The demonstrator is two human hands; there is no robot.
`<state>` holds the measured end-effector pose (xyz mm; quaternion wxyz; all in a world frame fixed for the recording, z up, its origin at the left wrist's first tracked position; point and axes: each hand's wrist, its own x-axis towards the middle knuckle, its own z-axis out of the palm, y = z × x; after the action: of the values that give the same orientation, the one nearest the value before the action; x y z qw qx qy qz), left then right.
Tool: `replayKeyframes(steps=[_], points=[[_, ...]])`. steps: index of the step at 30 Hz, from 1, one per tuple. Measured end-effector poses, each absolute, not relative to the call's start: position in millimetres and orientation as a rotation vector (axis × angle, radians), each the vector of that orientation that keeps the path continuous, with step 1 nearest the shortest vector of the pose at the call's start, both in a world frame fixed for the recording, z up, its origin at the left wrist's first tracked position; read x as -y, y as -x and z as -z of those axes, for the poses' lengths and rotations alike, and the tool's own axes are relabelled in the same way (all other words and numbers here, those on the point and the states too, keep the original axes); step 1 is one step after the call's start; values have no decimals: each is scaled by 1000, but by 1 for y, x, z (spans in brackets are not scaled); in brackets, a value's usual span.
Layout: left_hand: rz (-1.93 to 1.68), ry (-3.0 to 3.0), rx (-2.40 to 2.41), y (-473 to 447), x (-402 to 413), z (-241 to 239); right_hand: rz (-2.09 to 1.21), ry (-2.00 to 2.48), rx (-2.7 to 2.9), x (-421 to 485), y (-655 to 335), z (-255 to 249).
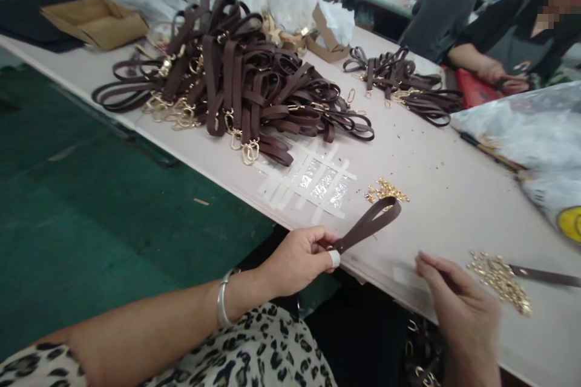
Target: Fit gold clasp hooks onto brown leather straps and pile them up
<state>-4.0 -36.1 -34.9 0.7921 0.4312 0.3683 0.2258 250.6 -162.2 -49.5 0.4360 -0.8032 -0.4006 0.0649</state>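
Note:
My left hand (313, 257), with white tape round its thumb, pinches a dark brown leather wrist strap (373, 224) by its joined end. The strap's loop points up and right over the table edge. Closed at the thumb and fingertips, my right hand (458, 296) hovers left of a pile of small gold rivets (503, 284). Whatever may be between those fingertips is too small to make out. A second small heap of gold metal pieces (385, 188) lies just behind the strap's loop. Beside the rivets rests a flat dark strip (551, 275).
A large heap of brown straps with gold clasps (254, 84) covers the table's left middle; a smaller strap pile (408, 81) lies farther back. A cardboard box (97, 21) stands far left. Plastic bags (535, 133) lie at right, near a co-worker (499, 54). More straps hang below the table edge.

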Motion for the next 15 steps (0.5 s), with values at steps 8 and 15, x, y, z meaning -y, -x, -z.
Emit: replayKeyframes(steps=[8,15], points=[[-566,-1113,-777,4,33,38,-266,1586,1316,121,-141,47],[-743,-1630,-783,16,30,35,-197,1630,1528,114,-142,32]])
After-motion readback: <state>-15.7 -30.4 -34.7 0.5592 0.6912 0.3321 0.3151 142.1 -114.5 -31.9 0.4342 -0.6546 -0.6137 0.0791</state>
